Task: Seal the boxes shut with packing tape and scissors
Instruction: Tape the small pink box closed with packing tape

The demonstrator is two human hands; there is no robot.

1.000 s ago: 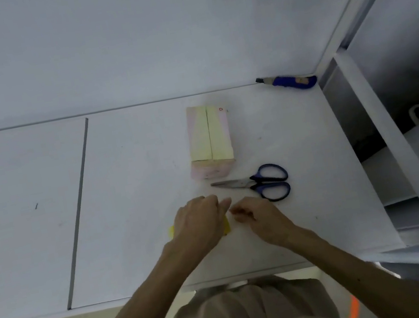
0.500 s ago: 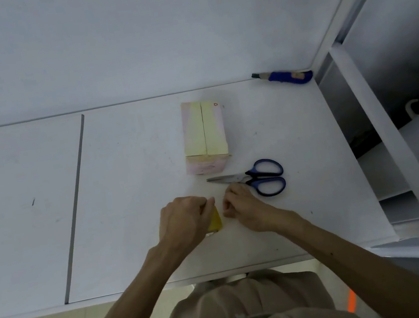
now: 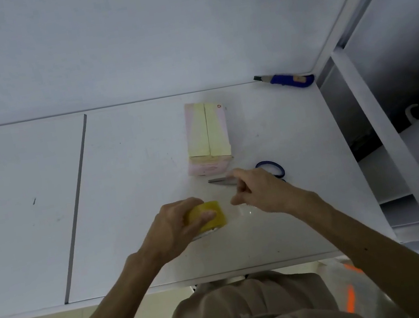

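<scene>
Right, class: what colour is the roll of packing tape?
Yellow packing-tape roll; head view shows it best.

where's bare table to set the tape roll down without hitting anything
Widest bare patch: the table between the dark seam and the box. Left of the seam is bare too. A smaller patch: between the box and the utility knife. Crowded: the box's near side, with the scissors, the right hand and the left hand gripping the tape roll.

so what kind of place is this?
Probably a small packing or workshop bench: a plain white table against a bare wall, metal shelving beside it, with a box, tape roll, scissors and utility knife at hand.
</scene>
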